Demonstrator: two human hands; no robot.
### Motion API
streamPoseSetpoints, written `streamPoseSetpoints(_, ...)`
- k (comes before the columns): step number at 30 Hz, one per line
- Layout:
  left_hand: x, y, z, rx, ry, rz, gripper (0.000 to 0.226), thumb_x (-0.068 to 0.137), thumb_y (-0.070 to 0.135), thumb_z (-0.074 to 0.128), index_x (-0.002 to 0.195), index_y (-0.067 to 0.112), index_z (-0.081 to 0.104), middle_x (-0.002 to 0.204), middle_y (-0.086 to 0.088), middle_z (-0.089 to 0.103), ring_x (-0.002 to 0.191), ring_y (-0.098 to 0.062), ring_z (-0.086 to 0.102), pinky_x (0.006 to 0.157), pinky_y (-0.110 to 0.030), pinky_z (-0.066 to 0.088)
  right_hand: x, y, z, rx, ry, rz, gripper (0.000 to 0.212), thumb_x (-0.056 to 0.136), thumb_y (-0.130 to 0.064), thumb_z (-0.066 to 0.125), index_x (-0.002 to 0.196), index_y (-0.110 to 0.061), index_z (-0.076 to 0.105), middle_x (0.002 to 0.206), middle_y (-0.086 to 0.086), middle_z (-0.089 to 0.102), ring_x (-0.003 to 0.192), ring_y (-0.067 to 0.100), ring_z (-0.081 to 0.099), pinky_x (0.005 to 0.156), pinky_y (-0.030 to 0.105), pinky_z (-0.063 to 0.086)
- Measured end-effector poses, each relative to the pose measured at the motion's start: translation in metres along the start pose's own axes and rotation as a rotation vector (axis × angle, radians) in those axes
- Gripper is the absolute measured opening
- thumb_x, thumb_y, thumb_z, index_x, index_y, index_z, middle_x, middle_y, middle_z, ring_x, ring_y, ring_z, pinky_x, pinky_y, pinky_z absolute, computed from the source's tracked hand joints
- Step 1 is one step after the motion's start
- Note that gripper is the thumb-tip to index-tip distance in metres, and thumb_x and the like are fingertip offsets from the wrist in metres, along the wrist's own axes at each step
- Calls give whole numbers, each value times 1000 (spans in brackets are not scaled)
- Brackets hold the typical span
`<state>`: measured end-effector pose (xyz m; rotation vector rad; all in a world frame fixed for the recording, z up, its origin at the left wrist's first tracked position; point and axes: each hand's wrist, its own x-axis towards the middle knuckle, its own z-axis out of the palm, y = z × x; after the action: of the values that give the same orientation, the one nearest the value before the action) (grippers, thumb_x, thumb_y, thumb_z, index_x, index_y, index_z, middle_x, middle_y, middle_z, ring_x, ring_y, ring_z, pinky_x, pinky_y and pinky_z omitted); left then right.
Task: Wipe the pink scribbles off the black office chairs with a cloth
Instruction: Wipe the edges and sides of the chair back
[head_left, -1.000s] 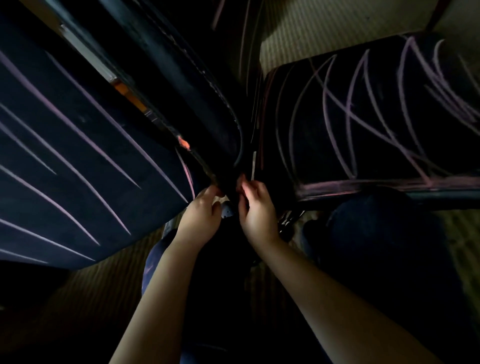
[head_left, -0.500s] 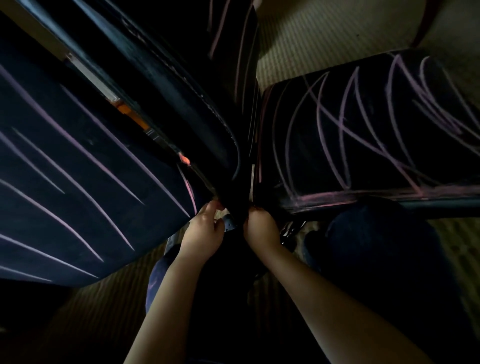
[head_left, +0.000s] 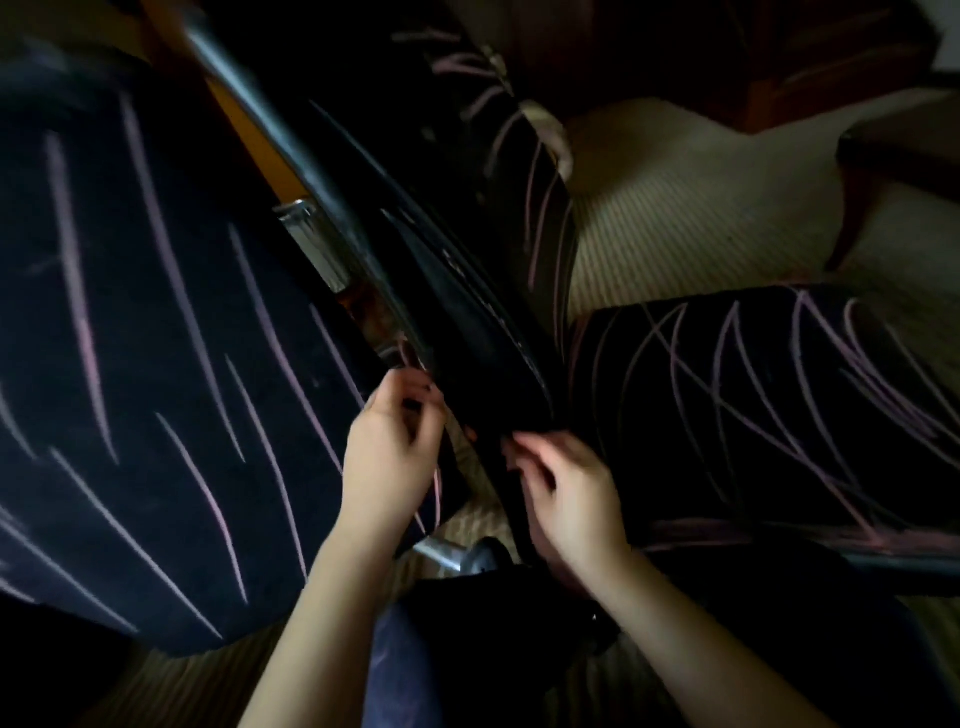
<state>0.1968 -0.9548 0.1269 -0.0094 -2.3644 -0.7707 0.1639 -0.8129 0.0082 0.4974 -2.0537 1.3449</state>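
Observation:
Pink scribbles cover two black chairs. The left chair seat fills the left side and the right chair seat lies at the right. A black padded chair panel with a few pink lines runs diagonally between them. My left hand is at this panel's left edge, thumb and fingers curled and pinching something dark there. My right hand curls its fingers round the panel's lower end. I cannot make out a cloth in the dim light.
A chrome chair frame tube runs along the left seat, and a metal leg shows below my hands. Striped beige carpet lies behind the chairs. My dark-trousered knees are at the bottom.
The view has swung up and left, and more of the middle panel and the carpet shows. My hands have moved apart, the left upward along the panel's edge and the right out to the right.

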Motion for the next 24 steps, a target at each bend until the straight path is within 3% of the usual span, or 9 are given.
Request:
streamPoseSetpoints(2, 25, 14, -17, 29, 26, 22, 7, 91, 23, 56, 94, 18, 53, 82, 2, 63, 69, -18, 63, 65, -39, 51, 60, -42, -17, 90, 87, -171, 20, 84, -3, 67, 103, -10, 71, 99, 3, 68, 92, 18, 64, 87, 22, 47)
streamPoseSetpoints(5, 60, 32, -43, 181, 12, 70, 16, 89, 28, 54, 86, 13, 51, 77, -4, 59, 72, -25, 57, 63, -37, 45, 153, -105, -38, 120, 196, -362, 20, 85, -2, 64, 102, -10, 70, 104, 5, 65, 97, 17, 62, 90, 22, 46)
streamPoseSetpoints(9, 87, 43, -70, 261, -22, 154, 29, 89, 37, 52, 88, 8, 53, 83, -6, 57, 77, -26, 57, 66, -38, 44, 230, -155, -42, 96, 172, -457, 27, 82, -4, 64, 106, -12, 72, 107, 2, 65, 99, 9, 58, 91, 4, 34)
streamPoseSetpoints(13, 105, 49, -89, 101, 79, 83, 36, 91, 49, 51, 97, 14, 54, 84, -2, 66, 74, -19, 64, 70, -42, 52, 205, -129, -27, 11, 111, -431, 26, 91, -12, 59, 115, -9, 68, 108, 7, 62, 98, 20, 61, 89, 19, 43)
streamPoseSetpoints(16, 114, 57, -90, 87, 89, 69, 40, 91, 53, 50, 100, 15, 58, 79, 0, 66, 68, -17, 66, 67, -44, 55, 168, -94, -38, -50, 147, -344, 24, 89, -10, 62, 112, -8, 69, 100, 7, 61, 88, 18, 61, 81, 20, 47)
streamPoseSetpoints(19, 118, 65, -87, 109, 116, 86, 36, 91, 45, 53, 104, 13, 60, 81, 0, 67, 70, -18, 66, 66, -40, 55, 156, -97, -46, -64, 165, -329, 21, 84, -9, 67, 104, -6, 72, 93, 6, 62, 77, 13, 60, 71, 20, 48)
streamPoseSetpoints(24, 115, 66, -84, 74, 154, 76, 25, 91, 37, 56, 102, 15, 63, 72, 8, 65, 66, -9, 64, 63, -29, 54, 167, -131, -31, -168, 108, -386, 21, 88, -15, 64, 107, -7, 70, 96, 4, 62, 82, 19, 63, 64, 27, 52)
